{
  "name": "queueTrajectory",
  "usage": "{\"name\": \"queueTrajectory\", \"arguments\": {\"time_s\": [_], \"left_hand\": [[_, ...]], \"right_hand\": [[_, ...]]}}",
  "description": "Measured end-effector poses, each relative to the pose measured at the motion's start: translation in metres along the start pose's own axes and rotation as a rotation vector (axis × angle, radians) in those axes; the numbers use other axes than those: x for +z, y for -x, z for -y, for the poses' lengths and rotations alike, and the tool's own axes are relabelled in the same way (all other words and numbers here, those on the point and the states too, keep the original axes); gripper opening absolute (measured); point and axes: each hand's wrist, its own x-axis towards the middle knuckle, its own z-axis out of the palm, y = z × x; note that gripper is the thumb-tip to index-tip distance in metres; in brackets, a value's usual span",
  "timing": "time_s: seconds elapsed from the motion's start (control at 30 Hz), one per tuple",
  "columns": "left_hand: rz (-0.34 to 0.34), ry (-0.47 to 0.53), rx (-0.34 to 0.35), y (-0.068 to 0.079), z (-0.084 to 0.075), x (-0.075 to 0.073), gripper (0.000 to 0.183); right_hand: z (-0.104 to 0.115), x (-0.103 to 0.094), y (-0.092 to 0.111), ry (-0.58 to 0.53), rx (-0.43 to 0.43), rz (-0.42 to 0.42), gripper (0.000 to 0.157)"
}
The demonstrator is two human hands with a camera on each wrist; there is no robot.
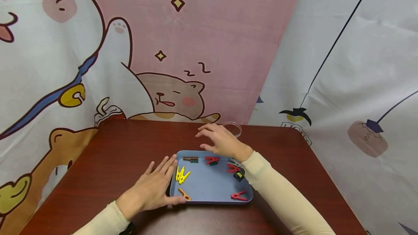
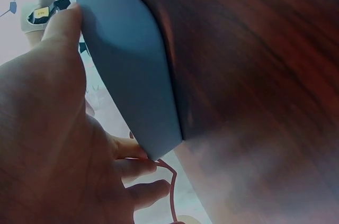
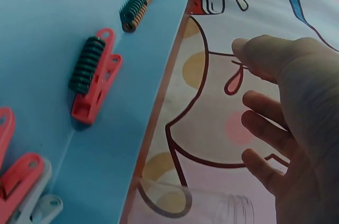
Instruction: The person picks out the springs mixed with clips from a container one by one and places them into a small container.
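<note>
My left hand (image 1: pixel 153 187) rests at the left side of a blue-grey tray (image 1: pixel 212 186), fingers spread along the rim and thumb at its front edge. The tray wall (image 2: pixel 124 60) lies close beside that hand in the left wrist view. Over the far rim hangs my right hand (image 1: pixel 220 139), loosely bent and holding nothing. Near it inside the tray, a red spring clip (image 3: pixel 100 94) lies with a dark green spring (image 3: pixel 88 65) against it. Further left are copper-brown and green springs (image 1: pixel 191 159). Yellow clips (image 1: pixel 181 175) and an orange clip (image 1: pixel 184 194) lie near my left hand.
A clear plastic container (image 3: pixel 198 203) stands behind the tray on the brown table (image 1: pixel 130 144). Red clips (image 1: pixel 233 168) and a grey clip (image 1: pixel 233 161) lie at the tray's right, another red clip (image 1: pixel 239 196) at its front right corner. A printed cloth (image 1: pixel 228 46) hangs behind.
</note>
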Motion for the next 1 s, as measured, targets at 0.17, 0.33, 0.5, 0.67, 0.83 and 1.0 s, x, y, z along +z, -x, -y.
{"name": "queueTrajectory", "arguments": {"time_s": [0.17,0.33,0.5,0.67,0.83,1.0], "left_hand": [[0.003,0.000,-0.001,0.000,-0.001,0.000,0.143],[0.000,0.002,-0.001,0.000,-0.001,-0.001,0.143],[0.001,0.007,0.002,0.000,-0.002,0.000,0.142],[0.007,0.011,0.003,0.000,-0.002,0.000,0.141],[0.009,0.009,0.003,0.000,-0.002,0.000,0.141],[0.010,0.006,0.003,-0.001,-0.003,-0.001,0.142]], "right_hand": [[0.006,0.006,-0.007,0.005,-0.040,0.040,0.039],[0.011,0.014,-0.011,-0.003,-0.072,0.086,0.039],[0.013,0.025,-0.014,-0.006,-0.078,0.141,0.036],[0.015,0.036,-0.017,-0.029,-0.101,0.183,0.032],[0.017,0.048,-0.021,-0.018,-0.140,0.222,0.030],[0.021,0.054,-0.024,-0.007,-0.148,0.245,0.029]]}}
